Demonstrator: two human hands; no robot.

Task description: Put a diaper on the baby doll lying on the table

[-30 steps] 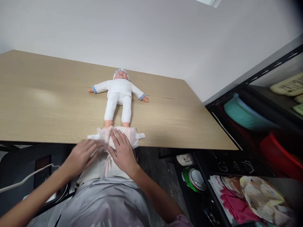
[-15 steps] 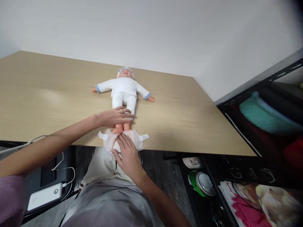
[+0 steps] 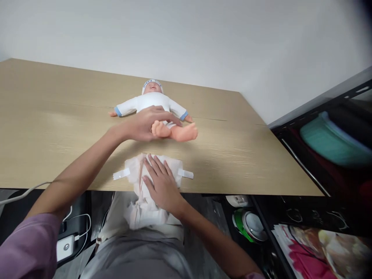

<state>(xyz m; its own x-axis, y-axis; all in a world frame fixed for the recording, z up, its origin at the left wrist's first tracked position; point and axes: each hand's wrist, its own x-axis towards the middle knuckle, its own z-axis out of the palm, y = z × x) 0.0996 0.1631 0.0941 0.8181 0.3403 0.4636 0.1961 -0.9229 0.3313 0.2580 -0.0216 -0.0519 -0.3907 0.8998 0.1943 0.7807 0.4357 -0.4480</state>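
Observation:
A baby doll (image 3: 152,100) in a white outfit with blue cuffs and a printed cap lies face up on the table, arms spread. My left hand (image 3: 148,122) is wrapped round its legs, which are lifted and bent back. The doll's bare feet (image 3: 186,131) stick out toward me past my fingers. Nearer the front edge, an unfolded white diaper (image 3: 147,215) has its two tape tabs spread to the sides, and its lower half hangs over the edge onto my lap. My right hand (image 3: 162,184) rests flat on the diaper with fingers apart.
The wooden table (image 3: 232,155) meets a white wall behind the doll. At the right stands a black shelf with a teal container (image 3: 334,135). Below are a green-and-white round tin (image 3: 247,226) and papers. A white power bank (image 3: 65,248) with a cable (image 3: 26,193) lies at lower left.
My left hand has taken hold of the doll's legs and raised them off the table toward its body. The diaper now lies apart from the feet, spread wider under my right hand.

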